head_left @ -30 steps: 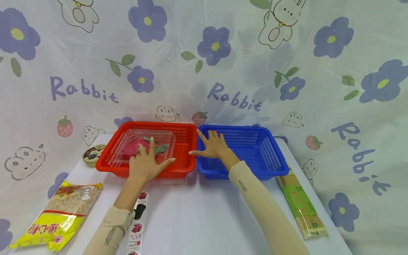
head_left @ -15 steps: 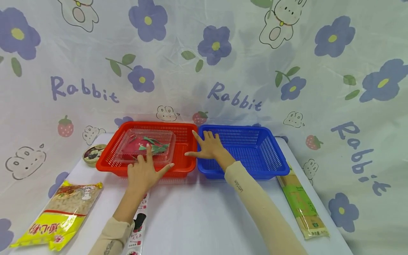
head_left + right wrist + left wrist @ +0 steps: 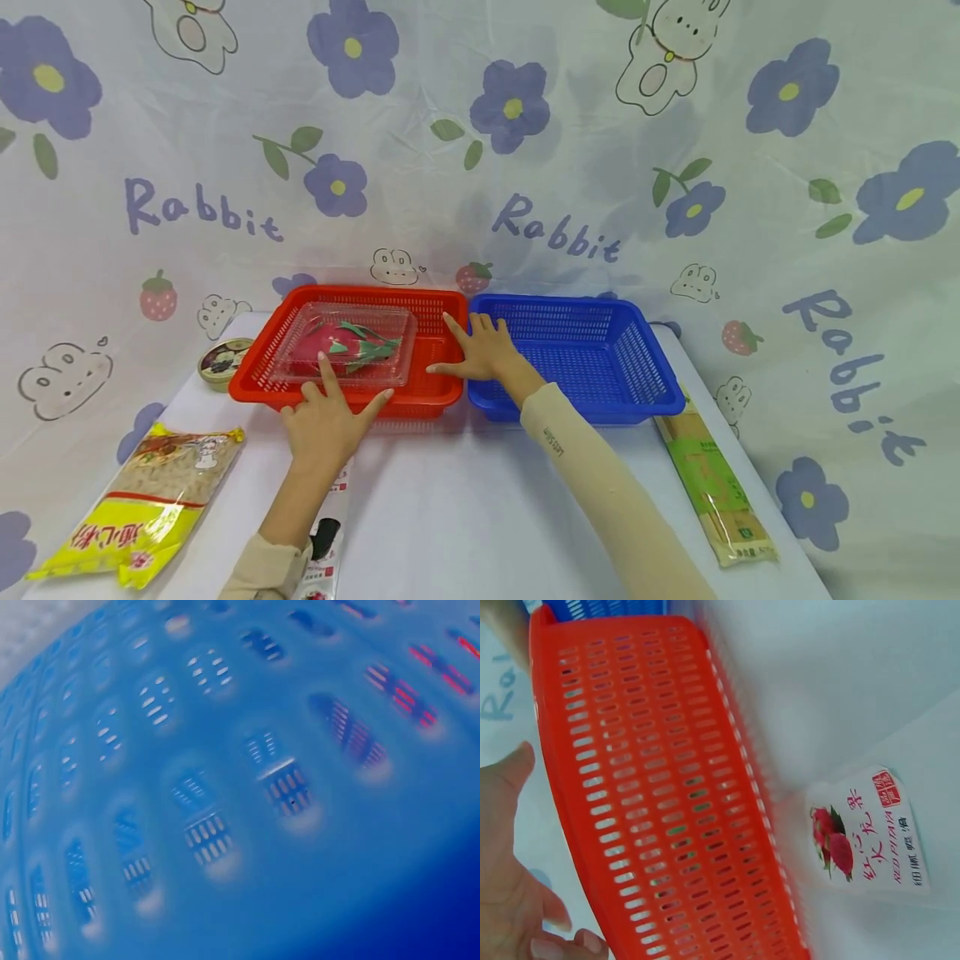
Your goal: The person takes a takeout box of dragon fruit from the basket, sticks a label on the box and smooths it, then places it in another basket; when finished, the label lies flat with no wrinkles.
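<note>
A red plastic basket stands at the back left. Inside it lies a clear plastic box with a pink, green-leaved dragon fruit in it. My left hand hovers at the basket's front rim, fingers spread, index toward the box; the left wrist view has the thumb and fingertips beside the red rim. A blue basket adjoins on the right. Over the meeting rims of both baskets my right hand reaches, fingers spread and holding nothing. Only the blue basket's slotted wall fills the right wrist view.
A yellow bag of pasta lies at the left table edge, a round tin behind it. A green pack of noodles lies at the right edge. A strip with dragon fruit pictures lies in front of the red basket.
My left hand has drawn back toward me and slightly left, uncovering more of the dragon fruit. My right hand has shifted left, from the blue basket toward the red one.
</note>
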`<state>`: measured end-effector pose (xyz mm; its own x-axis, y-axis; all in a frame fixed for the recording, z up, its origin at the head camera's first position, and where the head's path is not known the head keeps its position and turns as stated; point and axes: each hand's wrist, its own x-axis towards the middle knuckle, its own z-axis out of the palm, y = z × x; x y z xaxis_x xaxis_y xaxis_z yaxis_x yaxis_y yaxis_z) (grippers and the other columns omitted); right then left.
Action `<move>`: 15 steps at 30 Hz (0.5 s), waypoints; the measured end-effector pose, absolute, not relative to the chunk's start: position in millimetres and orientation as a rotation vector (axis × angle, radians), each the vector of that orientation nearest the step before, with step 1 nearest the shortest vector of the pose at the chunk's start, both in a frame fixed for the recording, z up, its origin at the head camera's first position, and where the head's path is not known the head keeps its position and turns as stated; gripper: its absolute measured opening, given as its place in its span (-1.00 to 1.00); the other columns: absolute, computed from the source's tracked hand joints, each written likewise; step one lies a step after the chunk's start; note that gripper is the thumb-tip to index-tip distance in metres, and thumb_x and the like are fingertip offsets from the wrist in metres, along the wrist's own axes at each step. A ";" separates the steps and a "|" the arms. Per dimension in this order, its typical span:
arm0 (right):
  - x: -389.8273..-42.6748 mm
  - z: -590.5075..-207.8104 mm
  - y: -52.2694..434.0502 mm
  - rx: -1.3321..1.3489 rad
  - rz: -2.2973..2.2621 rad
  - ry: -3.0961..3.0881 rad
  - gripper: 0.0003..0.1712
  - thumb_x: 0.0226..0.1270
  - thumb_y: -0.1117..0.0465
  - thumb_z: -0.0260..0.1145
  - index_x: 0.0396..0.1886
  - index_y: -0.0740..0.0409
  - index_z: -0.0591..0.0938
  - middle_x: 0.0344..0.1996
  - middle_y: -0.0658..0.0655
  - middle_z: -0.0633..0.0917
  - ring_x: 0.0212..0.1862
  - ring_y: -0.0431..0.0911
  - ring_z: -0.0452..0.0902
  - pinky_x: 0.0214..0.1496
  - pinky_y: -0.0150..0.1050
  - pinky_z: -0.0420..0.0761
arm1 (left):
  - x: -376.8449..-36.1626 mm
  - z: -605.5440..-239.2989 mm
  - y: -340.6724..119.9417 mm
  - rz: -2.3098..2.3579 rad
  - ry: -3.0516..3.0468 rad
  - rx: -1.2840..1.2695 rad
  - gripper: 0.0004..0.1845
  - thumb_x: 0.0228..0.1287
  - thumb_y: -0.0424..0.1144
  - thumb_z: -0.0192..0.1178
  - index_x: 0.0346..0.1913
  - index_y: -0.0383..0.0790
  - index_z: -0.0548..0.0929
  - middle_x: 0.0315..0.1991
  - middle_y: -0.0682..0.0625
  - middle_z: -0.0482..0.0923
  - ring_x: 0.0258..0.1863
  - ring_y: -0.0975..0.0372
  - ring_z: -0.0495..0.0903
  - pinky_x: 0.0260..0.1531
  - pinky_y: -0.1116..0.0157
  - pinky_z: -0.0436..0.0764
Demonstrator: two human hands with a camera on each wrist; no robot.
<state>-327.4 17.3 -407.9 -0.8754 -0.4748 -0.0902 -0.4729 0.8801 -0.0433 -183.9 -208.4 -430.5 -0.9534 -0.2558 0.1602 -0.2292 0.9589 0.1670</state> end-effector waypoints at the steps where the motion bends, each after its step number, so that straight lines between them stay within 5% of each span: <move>1: -327.0 -408.5 15.8 -0.748 -0.028 2.952 0.20 0.13 -0.67 -0.08 0.62 -0.26 -0.20 0.56 0.25 0.09 0.57 0.22 -0.06 0.53 0.26 -0.06 | -183.1 -431.1 -209.4 -0.225 -2.929 0.379 0.34 0.15 0.64 -0.22 0.53 -0.48 -0.29 0.03 -0.60 0.34 -0.26 -0.32 0.52 -0.03 -0.31 0.40; 11: -319.3 -416.6 -1.6 -0.757 0.012 2.952 0.18 0.13 -0.68 -0.11 0.62 -0.27 -0.19 0.55 0.27 0.09 0.56 0.22 -0.02 0.54 0.25 -0.06 | -175.6 -440.9 -216.8 -0.295 -2.958 0.479 0.37 0.12 0.65 -0.20 0.52 -0.46 -0.39 0.01 -0.61 0.34 -0.36 -0.23 0.53 -0.23 -0.21 0.53; 15: -316.3 -420.1 -9.1 -0.753 0.055 2.962 0.19 0.12 -0.70 -0.14 0.62 -0.26 -0.18 0.56 0.28 0.07 0.57 0.20 -0.04 0.54 0.24 -0.08 | -175.0 -443.2 -217.4 -0.306 -2.962 0.502 0.37 0.09 0.68 -0.27 0.53 -0.44 -0.36 0.00 -0.59 0.36 -0.32 -0.25 0.54 -0.15 -0.25 0.48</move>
